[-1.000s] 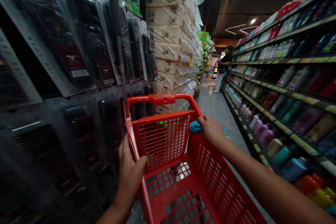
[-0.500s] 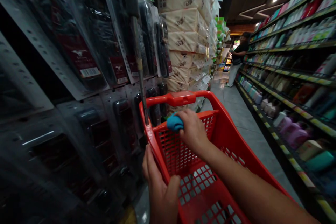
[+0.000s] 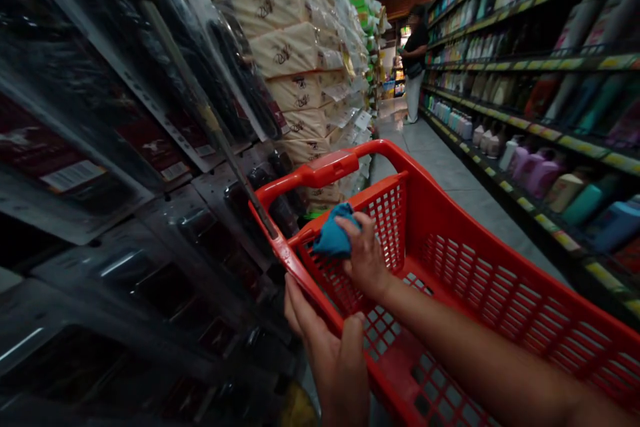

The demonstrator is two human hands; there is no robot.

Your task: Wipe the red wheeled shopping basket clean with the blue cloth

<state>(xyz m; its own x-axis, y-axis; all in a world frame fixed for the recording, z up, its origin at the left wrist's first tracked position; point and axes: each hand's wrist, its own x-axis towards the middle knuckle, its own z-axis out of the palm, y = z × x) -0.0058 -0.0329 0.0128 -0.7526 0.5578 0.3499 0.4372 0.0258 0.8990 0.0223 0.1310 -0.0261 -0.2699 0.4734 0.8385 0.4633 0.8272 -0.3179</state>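
Note:
A red plastic shopping cart (image 3: 345, 327) with perforated walls fills the lower middle of the head view. My left hand (image 3: 327, 353) grips its near left rim, fingers along the outside and thumb over the inner side. In my closed right hand (image 3: 369, 255) is a crumpled blue cloth (image 3: 334, 232), against the top edge of the slotted end panel (image 3: 390, 213). Beyond that panel arches the cart's red handle (image 3: 330, 168). A thin metal pole (image 3: 235, 170) slants down to the cart's left corner by the handle.
Packaged dark goods (image 3: 165, 213) hang close on the left. Behind them rises a stack of cream-wrapped packs (image 3: 283, 53). Shelves of bottles (image 3: 540, 167) line the right side. Down the tiled aisle (image 3: 425, 147) stands a person (image 3: 414, 60) in a dark top.
My view has swung right and down, so the cart looks more slanted and shows more of its far wall. The cloth bulges out more from my right hand. My left hand still holds the rim.

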